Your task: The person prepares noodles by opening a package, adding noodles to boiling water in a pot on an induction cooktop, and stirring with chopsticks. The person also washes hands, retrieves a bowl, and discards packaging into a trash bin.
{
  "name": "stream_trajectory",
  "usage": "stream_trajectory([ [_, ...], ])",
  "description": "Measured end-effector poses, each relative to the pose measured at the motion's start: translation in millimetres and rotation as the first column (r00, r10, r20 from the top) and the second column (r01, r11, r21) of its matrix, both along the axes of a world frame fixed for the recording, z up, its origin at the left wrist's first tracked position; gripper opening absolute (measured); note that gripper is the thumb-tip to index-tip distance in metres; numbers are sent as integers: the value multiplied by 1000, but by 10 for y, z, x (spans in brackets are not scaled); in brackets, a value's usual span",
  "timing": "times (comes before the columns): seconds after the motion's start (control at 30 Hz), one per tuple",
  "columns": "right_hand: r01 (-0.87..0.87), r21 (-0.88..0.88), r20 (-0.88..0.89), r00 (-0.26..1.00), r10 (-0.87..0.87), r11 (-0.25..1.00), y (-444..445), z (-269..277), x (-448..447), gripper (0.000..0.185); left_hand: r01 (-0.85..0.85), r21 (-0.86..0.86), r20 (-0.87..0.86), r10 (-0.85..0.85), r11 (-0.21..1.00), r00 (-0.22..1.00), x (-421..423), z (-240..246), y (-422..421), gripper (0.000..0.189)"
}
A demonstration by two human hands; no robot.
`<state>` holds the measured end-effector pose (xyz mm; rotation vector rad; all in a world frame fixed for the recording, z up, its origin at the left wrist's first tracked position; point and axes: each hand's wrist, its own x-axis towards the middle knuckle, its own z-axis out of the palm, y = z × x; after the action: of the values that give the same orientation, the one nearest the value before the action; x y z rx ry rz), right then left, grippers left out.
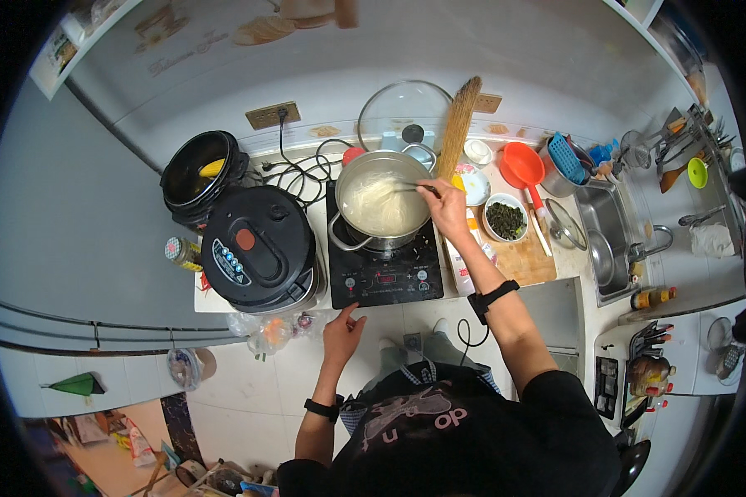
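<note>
My right hand (449, 208) grips the dark handle of a metal cooking utensil (405, 186). Its far end dips into a two-handled stainless steel pot (382, 242) and is hidden in the contents. Pale noodles (379, 197) lie in cloudy, whitish liquid inside the pot. The pot stands on a black induction cooker (382, 294) with a lit red display. At the cooker's front edge is my left hand (343, 334), holding nothing, with its fingers apart. Its index fingertip is at the edge; I cannot tell whether it touches.
A black-lidded electric cooker (258, 248) stands left of the pot. To the right are a bowl of dark leafy greens (505, 217), a wooden board (528, 264), a red plastic ladle (522, 164) and a sink (609, 279). A bamboo brush (460, 124) and a glass lid (404, 102) lean behind.
</note>
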<state>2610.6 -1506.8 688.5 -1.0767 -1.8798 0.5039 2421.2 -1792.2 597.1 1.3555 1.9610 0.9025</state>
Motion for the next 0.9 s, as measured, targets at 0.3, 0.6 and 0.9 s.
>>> stream_trajectory([
  [0.3, -156, -220, -11, 987, 158, 963, -196, -6, -25, 16, -316, -132, 762, 300, 940, 574, -92, 18, 520, 39],
  [0.6, -143, -241, 9, 989, 150, 960, -315, 61, 21, 16, -443, -199, 967, 249, 874, 56, -128, 220, 1328, 31],
  [0.9, -3, -200, 35, 999, 10, 980, -151, 139, 173, 15, -524, -183, 974, 224, 832, 17, -86, 52, 1363, 17],
])
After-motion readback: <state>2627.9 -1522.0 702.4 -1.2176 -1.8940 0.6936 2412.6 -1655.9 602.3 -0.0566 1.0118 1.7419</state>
